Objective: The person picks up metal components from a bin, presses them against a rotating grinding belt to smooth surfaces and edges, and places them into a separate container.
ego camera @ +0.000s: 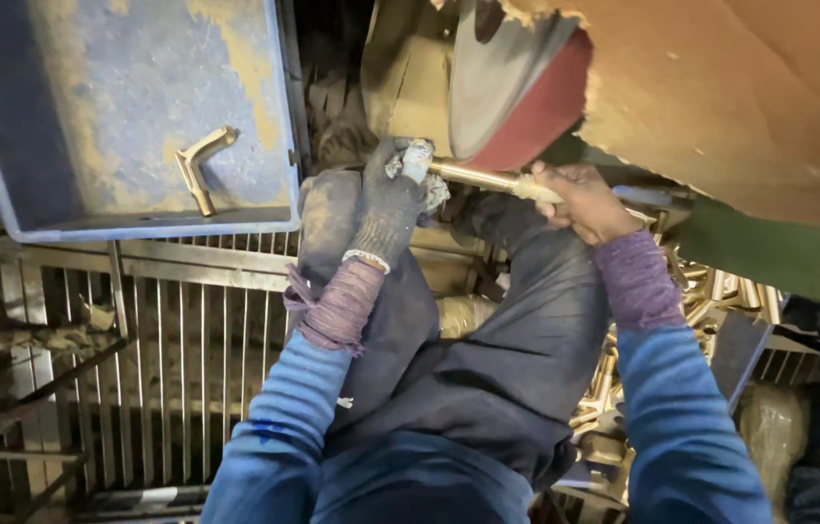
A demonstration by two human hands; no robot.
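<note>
My left hand, in a dark knit glove, grips one end of a long brass rod. My bare right hand holds the rod's other end. The rod's middle lies against the lower edge of a grey and red polishing wheel. Both sleeves are blue with purple cuffs. My knees in dark trousers sit below the hands.
A blue plastic crate at upper left holds one bent brass piece. A metal grate lies under it. Several brass parts are piled at the right. A brown machine cover fills the upper right.
</note>
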